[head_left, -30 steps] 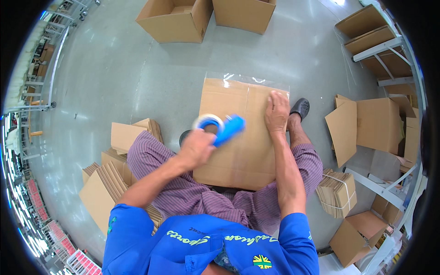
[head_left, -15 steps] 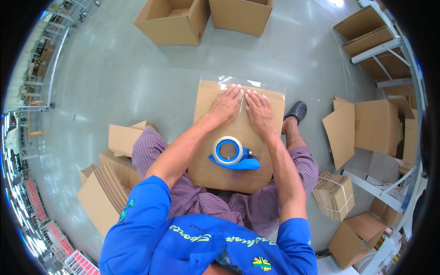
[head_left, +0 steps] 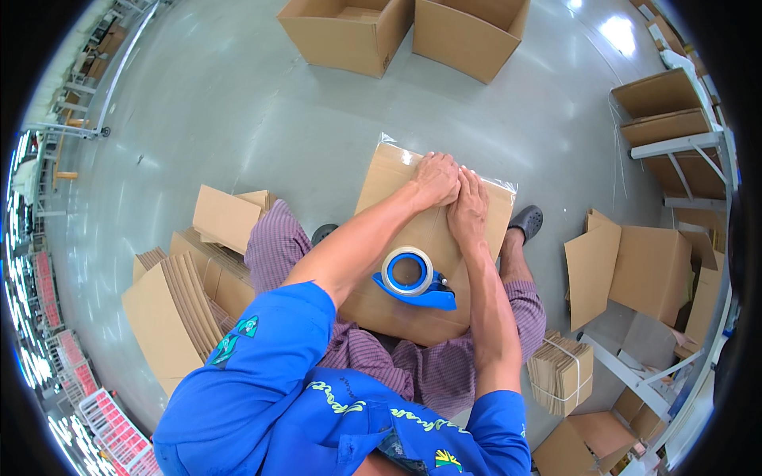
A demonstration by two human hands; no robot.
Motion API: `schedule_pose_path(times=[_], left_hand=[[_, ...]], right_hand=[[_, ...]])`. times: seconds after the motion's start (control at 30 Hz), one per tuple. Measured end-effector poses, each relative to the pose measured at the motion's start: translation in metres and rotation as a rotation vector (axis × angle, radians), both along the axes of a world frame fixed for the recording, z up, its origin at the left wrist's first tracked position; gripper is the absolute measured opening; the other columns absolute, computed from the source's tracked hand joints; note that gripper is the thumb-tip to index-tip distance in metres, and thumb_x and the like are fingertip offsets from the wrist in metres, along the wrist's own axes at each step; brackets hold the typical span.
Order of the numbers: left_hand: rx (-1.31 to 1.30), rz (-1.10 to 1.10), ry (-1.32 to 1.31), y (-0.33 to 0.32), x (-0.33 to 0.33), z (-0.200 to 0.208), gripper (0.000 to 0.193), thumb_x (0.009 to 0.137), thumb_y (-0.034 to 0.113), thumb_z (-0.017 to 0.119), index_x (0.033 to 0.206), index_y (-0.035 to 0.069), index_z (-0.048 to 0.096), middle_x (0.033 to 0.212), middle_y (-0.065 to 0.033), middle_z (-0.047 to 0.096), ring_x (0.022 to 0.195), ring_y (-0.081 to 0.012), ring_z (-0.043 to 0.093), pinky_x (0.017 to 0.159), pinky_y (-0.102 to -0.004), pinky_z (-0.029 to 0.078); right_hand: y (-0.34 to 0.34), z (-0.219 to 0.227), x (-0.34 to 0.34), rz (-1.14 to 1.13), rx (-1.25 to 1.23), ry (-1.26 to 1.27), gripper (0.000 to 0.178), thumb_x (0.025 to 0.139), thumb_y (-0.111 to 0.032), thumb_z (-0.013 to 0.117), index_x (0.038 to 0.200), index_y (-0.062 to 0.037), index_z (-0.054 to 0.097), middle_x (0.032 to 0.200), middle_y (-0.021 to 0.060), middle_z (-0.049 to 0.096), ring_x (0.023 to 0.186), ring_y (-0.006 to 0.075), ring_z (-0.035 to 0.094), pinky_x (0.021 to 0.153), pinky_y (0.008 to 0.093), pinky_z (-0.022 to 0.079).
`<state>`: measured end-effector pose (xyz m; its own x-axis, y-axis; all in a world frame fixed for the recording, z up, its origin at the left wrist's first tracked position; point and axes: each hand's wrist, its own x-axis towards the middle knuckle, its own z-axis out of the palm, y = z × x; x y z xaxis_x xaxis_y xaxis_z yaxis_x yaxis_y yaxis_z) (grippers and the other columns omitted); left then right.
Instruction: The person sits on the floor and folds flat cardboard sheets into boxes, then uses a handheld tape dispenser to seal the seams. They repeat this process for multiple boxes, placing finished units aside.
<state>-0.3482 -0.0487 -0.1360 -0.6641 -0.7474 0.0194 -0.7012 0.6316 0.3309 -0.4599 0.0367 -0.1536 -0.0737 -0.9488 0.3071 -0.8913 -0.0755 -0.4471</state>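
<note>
A brown cardboard box (head_left: 373, 309) stands between my knees, its two top flaps meeting at a central seam. Clear tape (head_left: 407, 156) runs along its far edge, with loose ends sticking out past both corners. My left hand (head_left: 435, 181) presses on the far part of the top, fingers bent down near the taped edge. Right beside it, my right hand (head_left: 468, 210) lies flat with fingers stretched toward that edge. Neither hand appears to hold anything. Nearer to me, a blue tape dispenser (head_left: 425, 299) with a roll of tape (head_left: 389, 278) rests on the box.
Two open cardboard boxes (head_left: 341, 44) stand on the floor ahead. Flattened cartons (head_left: 171, 317) lean at my left. A strapped cardboard bundle (head_left: 562, 373) and an opened box (head_left: 651, 266) are on the right, near a metal rack (head_left: 675, 147).
My left hand has slid right along the far edge, up against my right hand, and its fingers have bent. The view has shifted, and the box appears slightly turned.
</note>
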Motion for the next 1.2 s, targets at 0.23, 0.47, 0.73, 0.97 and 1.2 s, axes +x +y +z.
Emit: schedule_pose_path(times=[0.23,0.47,0.73,0.97,1.2], left_hand=[[0.533,0.145,-0.17,-0.026,-0.003,0.004,0.044,0.097,0.033,0.04,0.104,0.004,0.071,0.123,-0.0213,0.064,0.116,-0.0373,0.059,0.096,-0.0489,0.046],[-0.055,0.445,0.144,-0.002,0.014,-0.021,0.071,0.092,0.038,0.054,0.152,0.008,0.031,0.157,-0.0233,0.026,0.15,-0.036,0.016,0.119,-0.0592,0.01],[0.292,1.084,0.307,-0.022,0.062,0.003,0.083,0.081,0.029,0.065,0.151,0.006,0.028,0.142,-0.0256,0.038,0.138,-0.0388,0.033,0.112,-0.0554,0.027],[0.461,1.207,0.53,-0.048,0.087,-0.015,0.08,0.077,0.007,0.067,0.148,0.006,0.03,0.132,-0.0212,0.044,0.114,-0.0359,0.054,0.095,-0.0416,0.047],[0.479,0.804,0.895,-0.044,0.099,-0.04,0.053,0.086,0.008,0.065,0.136,0.002,0.05,0.097,-0.0108,0.061,0.087,-0.0203,0.062,0.082,-0.0344,0.053]], right_hand=[[-0.033,0.01,-0.002,-0.116,0.224,-0.099,0.022,0.095,-0.015,0.054,0.108,-0.0053,0.068,0.099,0.0162,0.068,0.1,0.0343,0.061,0.098,0.0459,0.042],[-0.025,-0.016,-0.023,-0.571,-0.222,-0.082,0.045,0.087,-0.025,0.068,0.123,0.0006,0.059,0.121,0.0196,0.062,0.116,0.0379,0.054,0.099,0.0446,0.043],[-0.008,-0.015,-0.078,-1.112,0.404,-0.725,0.075,0.07,-0.051,0.079,0.114,0.0088,0.064,0.118,0.018,0.064,0.111,0.0305,0.059,0.096,0.0399,0.046],[-0.018,-0.024,-0.121,-0.986,0.583,-0.455,0.056,0.073,-0.051,0.068,0.08,0.0039,0.069,0.083,0.0198,0.068,0.078,0.0292,0.063,0.077,0.0402,0.049],[-0.005,-0.039,-0.107,-0.794,0.132,-0.453,0.045,0.089,-0.041,0.064,0.072,0.0014,0.066,0.068,0.0102,0.066,0.062,0.0204,0.059,0.064,0.0365,0.047]])
